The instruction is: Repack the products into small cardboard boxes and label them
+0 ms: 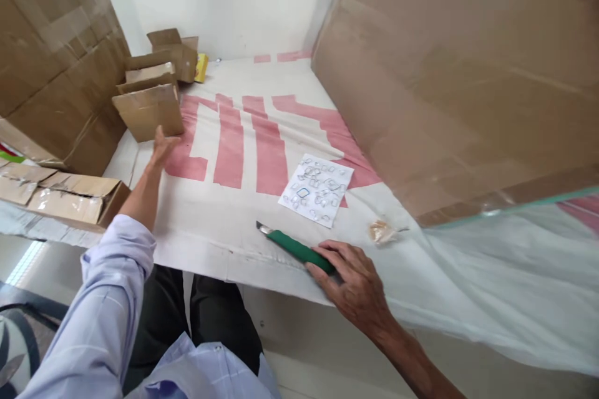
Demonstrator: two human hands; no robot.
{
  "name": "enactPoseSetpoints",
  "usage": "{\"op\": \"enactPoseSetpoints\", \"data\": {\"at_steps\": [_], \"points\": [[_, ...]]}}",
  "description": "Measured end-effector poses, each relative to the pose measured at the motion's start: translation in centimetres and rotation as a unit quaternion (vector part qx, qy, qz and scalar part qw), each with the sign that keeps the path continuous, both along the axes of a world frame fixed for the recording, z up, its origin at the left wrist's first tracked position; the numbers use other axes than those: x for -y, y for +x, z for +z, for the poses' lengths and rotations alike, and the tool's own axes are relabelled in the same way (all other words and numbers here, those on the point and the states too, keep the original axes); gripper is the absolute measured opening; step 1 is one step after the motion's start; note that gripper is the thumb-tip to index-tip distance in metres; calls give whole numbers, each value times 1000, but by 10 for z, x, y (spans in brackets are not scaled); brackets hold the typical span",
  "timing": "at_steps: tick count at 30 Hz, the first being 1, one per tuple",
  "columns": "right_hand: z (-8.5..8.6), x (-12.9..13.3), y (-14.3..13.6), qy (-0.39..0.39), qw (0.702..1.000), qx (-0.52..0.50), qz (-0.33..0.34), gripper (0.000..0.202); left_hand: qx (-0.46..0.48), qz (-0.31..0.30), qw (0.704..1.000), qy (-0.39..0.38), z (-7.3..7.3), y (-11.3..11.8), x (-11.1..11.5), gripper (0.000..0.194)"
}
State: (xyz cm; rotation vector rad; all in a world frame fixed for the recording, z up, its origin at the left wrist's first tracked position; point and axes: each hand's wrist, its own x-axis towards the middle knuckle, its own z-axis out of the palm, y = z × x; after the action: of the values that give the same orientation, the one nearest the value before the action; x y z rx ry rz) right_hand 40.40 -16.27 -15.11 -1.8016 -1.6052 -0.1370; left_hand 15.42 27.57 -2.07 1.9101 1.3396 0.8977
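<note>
My left hand (163, 148) reaches to the front of a small open cardboard box (150, 113) at the left. Its fingers are stretched apart, with the fingertips at the box's lower edge; whether they touch it I cannot tell. At the table's front edge, my right hand (358, 283) has its thumb and fingers around the rear end of a green-handled utility knife (294, 248). The knife lies low over the white cloth, its blade pointing left and away from me. Just beyond it is a white sheet of paper (318, 190) with small drawn shapes.
Large cardboard boxes stand at the left (60, 68) and right (458, 75). Low cartons (70, 196) line the left front edge. Another open box (180, 56) and a yellow packet (201, 68) sit at the back. A small clear bag (381, 232) lies right of the paper.
</note>
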Motion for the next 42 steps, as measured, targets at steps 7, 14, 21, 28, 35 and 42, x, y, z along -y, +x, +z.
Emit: {"op": "enactPoseSetpoints", "data": {"at_steps": [7, 14, 21, 28, 35, 42], "points": [[-13, 1, 6, 7, 1000, 16, 13, 28, -84, -225, 969, 52, 49, -71, 139, 101], [-14, -3, 5, 6, 1000, -6, -15, 31, -395, -219, 891, 38, 123, -228, 143, 139], [-29, -6, 11, 18, 997, -12, -67, 34, -496, -218, 838, 62, 106, -240, 114, 108], [-38, -7, 17, 15, 998, 28, -55, 38, -405, -219, 873, 158, 71, -136, 196, 81], [-25, 1, 16, 17, 997, 65, -43, 42, -112, -233, 957, 130, 65, -161, 220, 111], [20, -33, -27, 88, 995, 43, -17, 33, 66, -214, 973, -59, 6, -224, 200, 132]]}}
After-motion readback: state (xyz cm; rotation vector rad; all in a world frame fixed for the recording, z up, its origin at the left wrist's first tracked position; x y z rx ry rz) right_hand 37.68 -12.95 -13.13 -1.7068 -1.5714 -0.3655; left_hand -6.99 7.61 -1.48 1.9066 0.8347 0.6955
